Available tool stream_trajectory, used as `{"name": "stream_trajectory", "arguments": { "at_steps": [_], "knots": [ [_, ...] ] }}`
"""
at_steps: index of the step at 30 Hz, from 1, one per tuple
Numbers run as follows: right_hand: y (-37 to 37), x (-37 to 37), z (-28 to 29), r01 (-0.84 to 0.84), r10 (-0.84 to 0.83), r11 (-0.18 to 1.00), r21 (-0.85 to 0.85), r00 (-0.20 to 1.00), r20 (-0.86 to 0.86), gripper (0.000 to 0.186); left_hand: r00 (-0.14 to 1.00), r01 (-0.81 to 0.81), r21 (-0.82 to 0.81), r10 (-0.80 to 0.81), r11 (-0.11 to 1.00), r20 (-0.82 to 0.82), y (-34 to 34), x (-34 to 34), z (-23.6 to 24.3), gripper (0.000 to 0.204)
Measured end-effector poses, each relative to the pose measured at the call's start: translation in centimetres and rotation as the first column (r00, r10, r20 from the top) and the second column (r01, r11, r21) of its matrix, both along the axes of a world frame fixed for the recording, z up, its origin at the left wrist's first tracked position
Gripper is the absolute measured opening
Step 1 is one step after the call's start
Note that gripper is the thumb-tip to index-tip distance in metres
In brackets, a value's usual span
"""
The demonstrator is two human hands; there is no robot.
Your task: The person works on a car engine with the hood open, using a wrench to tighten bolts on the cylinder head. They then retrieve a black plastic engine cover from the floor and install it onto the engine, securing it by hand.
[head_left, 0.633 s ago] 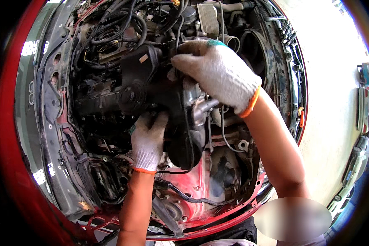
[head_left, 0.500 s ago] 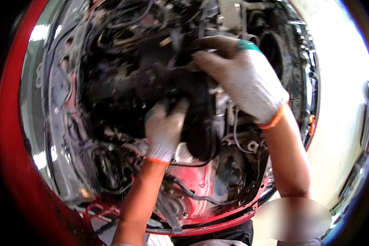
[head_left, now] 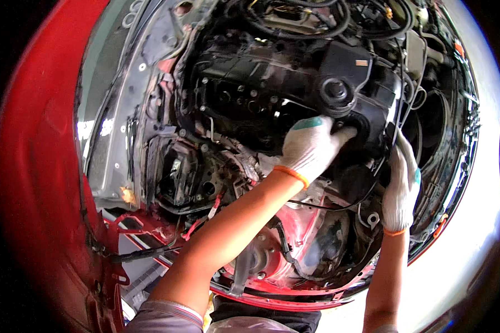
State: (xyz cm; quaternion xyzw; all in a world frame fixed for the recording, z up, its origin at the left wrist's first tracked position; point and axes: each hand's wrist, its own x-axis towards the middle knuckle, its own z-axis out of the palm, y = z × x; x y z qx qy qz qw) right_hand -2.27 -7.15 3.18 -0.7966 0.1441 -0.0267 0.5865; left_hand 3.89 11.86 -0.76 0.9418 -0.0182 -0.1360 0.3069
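Observation:
A black engine with a round filler cap sits in the open bay of a red car. My left hand, in a white knit glove with an orange cuff, grips the engine's near lower edge just below the cap. My right hand, gloved the same way, lies flat against the engine's right side with its fingers reaching up behind a black part; the fingertips are hidden. Both forearms come up from the lower edge.
Black hoses and cables loop across the back of the bay. A red inner fender and frame rail lie below the engine. The red car body curves along the left. Pale floor shows at right.
My view has swung, so the engine now sits higher and to the right. My left hand moved up to the engine's near edge; my right hand came down from its top to its right side.

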Motion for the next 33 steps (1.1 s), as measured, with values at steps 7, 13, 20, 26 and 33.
{"name": "stream_trajectory", "arguments": {
  "at_steps": [7,13,20,26,33],
  "knots": [
    [1.0,-5.4,-2.4,0.144,-0.109,0.882,0.449,0.989,-0.102,0.069,0.947,-0.003,-0.24,0.079,0.971,0.31,6.6,-1.4,2.3,0.02],
    [2.7,-6.0,-2.9,0.039,-0.031,0.99,0.137,0.997,-0.064,0.1,0.9,-0.386,0.355,0.263,0.852,0.347,20.9,4.3,2.2,0.083],
    [4.8,-5.5,-1.4,0.116,-0.152,0.972,-0.202,0.973,-0.175,0.078,0.933,-0.36,0.43,0.327,0.828,0.152,22.5,7.4,1.9,0.094],
    [6.0,-5.6,-1.6,0.179,-0.205,0.946,-0.272,0.976,-0.071,0.061,0.936,-0.327,0.322,0.257,0.888,0.241,26.3,8.1,-3.3,0.085],
    [6.3,-5.6,-3.8,0.302,-0.3,0.934,-0.193,0.953,0.04,0.05,0.887,-0.396,0.175,0.326,0.902,0.326,26.1,9.3,-6.3,0.07]
  ]
}}
